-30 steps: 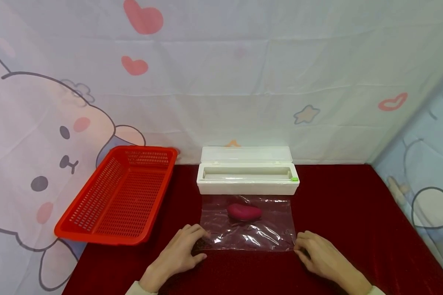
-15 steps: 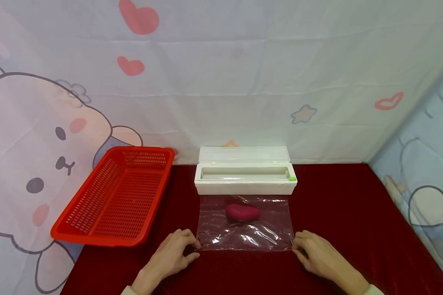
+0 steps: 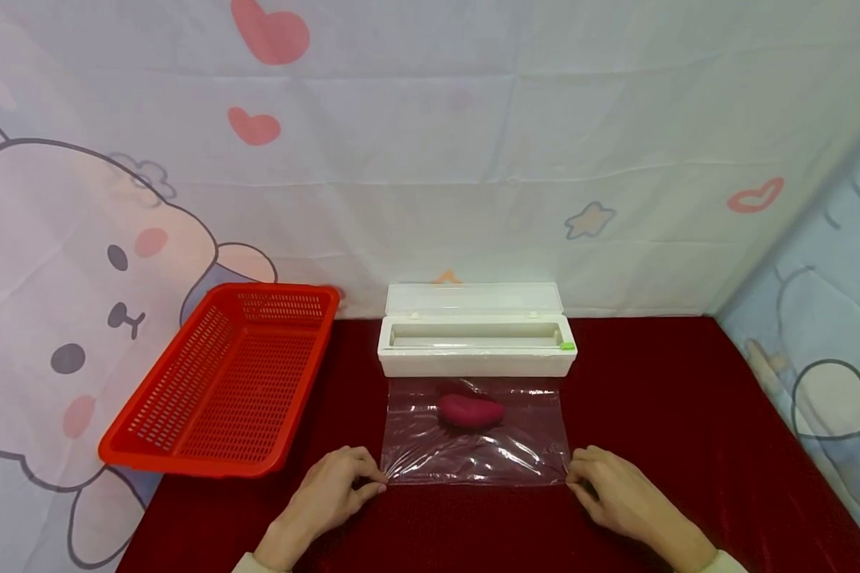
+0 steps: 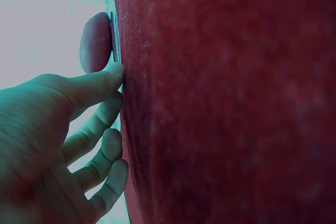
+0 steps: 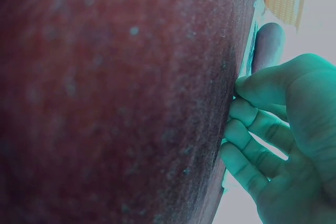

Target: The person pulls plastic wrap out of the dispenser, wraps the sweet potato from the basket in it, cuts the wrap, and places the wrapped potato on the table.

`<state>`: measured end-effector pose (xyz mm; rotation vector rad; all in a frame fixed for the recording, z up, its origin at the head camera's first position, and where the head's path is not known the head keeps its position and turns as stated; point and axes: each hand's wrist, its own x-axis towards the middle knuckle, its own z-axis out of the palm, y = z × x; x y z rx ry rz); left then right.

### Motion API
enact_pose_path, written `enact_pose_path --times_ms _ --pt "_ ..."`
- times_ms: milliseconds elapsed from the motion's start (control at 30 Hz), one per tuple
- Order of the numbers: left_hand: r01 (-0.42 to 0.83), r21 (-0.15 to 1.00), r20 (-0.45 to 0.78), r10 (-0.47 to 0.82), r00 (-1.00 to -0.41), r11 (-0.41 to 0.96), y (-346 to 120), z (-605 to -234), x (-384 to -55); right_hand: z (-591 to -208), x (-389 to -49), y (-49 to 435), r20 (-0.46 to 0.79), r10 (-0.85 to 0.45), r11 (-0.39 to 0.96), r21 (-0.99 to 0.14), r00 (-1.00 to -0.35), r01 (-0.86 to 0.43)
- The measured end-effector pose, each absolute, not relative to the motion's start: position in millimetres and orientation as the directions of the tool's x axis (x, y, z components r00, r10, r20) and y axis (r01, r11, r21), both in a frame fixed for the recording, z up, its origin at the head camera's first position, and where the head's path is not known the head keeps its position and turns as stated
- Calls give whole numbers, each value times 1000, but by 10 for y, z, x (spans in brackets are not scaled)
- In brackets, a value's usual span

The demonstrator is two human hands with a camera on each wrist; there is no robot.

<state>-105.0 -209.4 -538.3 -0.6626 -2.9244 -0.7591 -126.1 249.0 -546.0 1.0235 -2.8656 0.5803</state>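
A sheet of clear plastic wrap (image 3: 466,465) lies flat on the dark red cloth, running forward from a white wrap dispenser box (image 3: 477,365). On the sheet rests a purple sweet potato (image 3: 471,411), also visible beyond the thumb in both wrist views. My left hand (image 3: 330,487) pinches the near left corner of the wrap between thumb and forefinger. At the near right corner, my right hand (image 3: 616,495) pinches the wrap the same way. Creases fan out from the left corner. The other fingers of each hand curl loosely against the cloth.
A red plastic basket (image 3: 279,398) with slotted sides stands at the left. The dispenser's lid (image 3: 473,299) is raised at the back, and a green slider (image 3: 567,346) sits at its right end. A printed curtain (image 3: 416,159) hangs behind the table.
My left hand has moved slightly left to the wrap's corner and closed thumb and forefinger on it. The near left part of the sheet is now pulled tighter. My right hand keeps its pinch.
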Motion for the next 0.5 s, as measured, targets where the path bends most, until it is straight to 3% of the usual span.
enact_pose_path --times_ms 500 --pt "431 441 131 418 -899 787 -2097 -5393 -1058 -5462 -1267 2492 128 -571 736 -357 -811 -575"
